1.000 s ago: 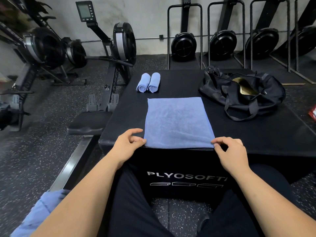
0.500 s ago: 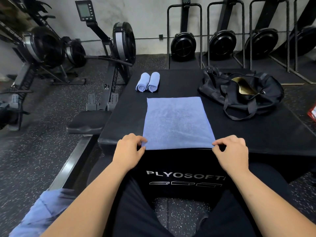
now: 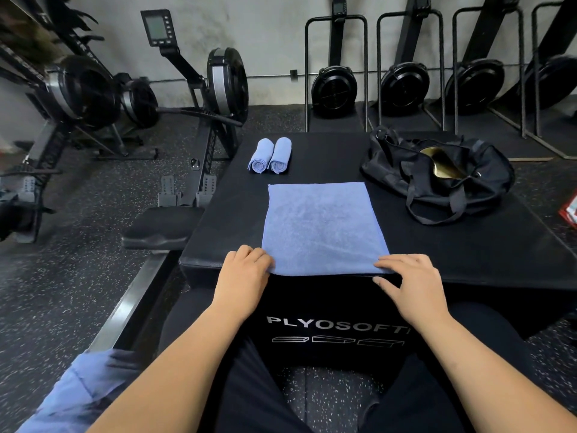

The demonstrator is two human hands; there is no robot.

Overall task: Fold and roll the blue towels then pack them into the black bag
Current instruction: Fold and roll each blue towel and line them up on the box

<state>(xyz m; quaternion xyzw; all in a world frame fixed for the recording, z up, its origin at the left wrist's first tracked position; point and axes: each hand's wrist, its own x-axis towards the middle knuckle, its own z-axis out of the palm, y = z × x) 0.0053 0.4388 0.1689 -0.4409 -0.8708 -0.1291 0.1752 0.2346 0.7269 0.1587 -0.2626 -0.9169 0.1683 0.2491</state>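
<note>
A folded blue towel point(image 3: 323, 226) lies flat on the black plyo box point(image 3: 468, 245), its near edge at the box's front edge. My left hand point(image 3: 242, 273) pinches the towel's near left corner with curled fingers. My right hand point(image 3: 412, 282) grips the near right corner, fingers on top and thumb below the edge. Two rolled blue towels point(image 3: 271, 156) lie side by side at the far left of the box. The black bag point(image 3: 437, 173) sits unzipped at the far right, with a gold lining showing inside.
More blue cloth point(image 3: 71, 389) lies by my left leg at the lower left. Rowing machines point(image 3: 199, 98) stand on the left and upright along the back wall. A red-and-white item point(image 3: 571, 209) sits at the right edge.
Both hands have closed onto the towel's near corners, and the left hand's fingers have curled tighter. The towel has stayed flat.
</note>
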